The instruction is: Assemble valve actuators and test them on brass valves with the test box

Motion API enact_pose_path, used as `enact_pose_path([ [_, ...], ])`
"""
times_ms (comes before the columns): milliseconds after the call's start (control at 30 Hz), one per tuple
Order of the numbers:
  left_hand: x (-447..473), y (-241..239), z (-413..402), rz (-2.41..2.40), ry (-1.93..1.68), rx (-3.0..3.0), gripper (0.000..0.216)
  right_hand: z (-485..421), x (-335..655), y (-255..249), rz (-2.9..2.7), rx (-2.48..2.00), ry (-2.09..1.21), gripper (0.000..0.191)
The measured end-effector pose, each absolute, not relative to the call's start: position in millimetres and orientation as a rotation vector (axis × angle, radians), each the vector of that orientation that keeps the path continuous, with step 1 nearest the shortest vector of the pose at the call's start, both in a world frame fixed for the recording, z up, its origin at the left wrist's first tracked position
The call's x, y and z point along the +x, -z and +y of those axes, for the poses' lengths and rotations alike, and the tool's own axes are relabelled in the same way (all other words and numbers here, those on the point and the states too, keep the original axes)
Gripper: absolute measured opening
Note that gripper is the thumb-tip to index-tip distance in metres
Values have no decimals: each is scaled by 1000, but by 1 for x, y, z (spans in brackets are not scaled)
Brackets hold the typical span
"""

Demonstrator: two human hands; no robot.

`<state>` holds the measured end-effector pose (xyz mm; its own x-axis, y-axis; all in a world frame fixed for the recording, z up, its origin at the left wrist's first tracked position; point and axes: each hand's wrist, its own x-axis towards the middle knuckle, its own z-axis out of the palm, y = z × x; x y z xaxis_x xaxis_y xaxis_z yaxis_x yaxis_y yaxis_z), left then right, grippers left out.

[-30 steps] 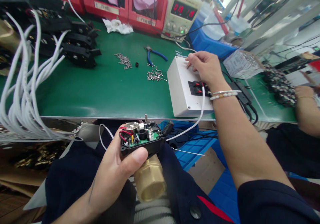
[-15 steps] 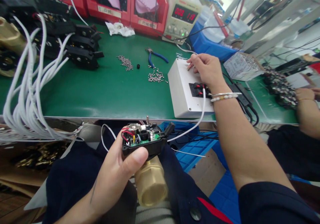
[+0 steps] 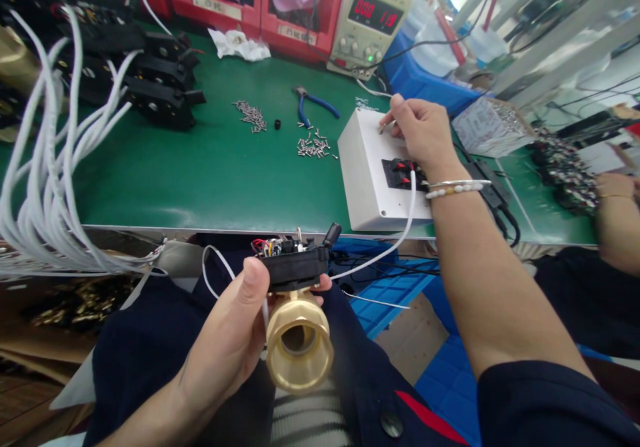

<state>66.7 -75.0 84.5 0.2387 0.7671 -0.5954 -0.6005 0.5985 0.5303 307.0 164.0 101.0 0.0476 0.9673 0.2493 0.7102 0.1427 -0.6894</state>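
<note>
In front of my body, my left hand [image 3: 235,324] is closed around a motorized brass valve. Its brass body [image 3: 300,350] hangs below with the round opening facing me. On top sits the black actuator housing [image 3: 295,267], uncovered, showing a circuit board and red wires. A white cable [image 3: 400,237] runs from the valve to a black terminal block [image 3: 396,174] with red tabs on a white box [image 3: 357,174]. My right hand [image 3: 423,130] rests over that box, thumb and fingers pinched on a small metal toggle switch [image 3: 383,128], mostly covered by the fingertips.
Loose screws [image 3: 313,145] and blue-handled cutters [image 3: 317,104] lie on the green bench [image 3: 200,174]. Behind are red bins [image 3: 215,17] and a lit power supply [image 3: 373,17]. White-cabled actuators [image 3: 160,97] stand left. Another person's hand [image 3: 615,187] is at far right.
My left hand has tilted the valve, so its brass opening now faces me and the circuit board shows less. My right hand stays at the switch on the white box.
</note>
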Motion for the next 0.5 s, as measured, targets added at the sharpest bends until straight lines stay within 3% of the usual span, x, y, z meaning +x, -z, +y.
enact_pose_path([
  [367, 68, -81, -74, 912, -869, 260, 63, 163, 307, -101, -1718, -1616, -483, 44],
  [500, 67, -81, -73, 914, -841, 262, 55, 162, 306, -102, -1717, -1638, -477, 44],
])
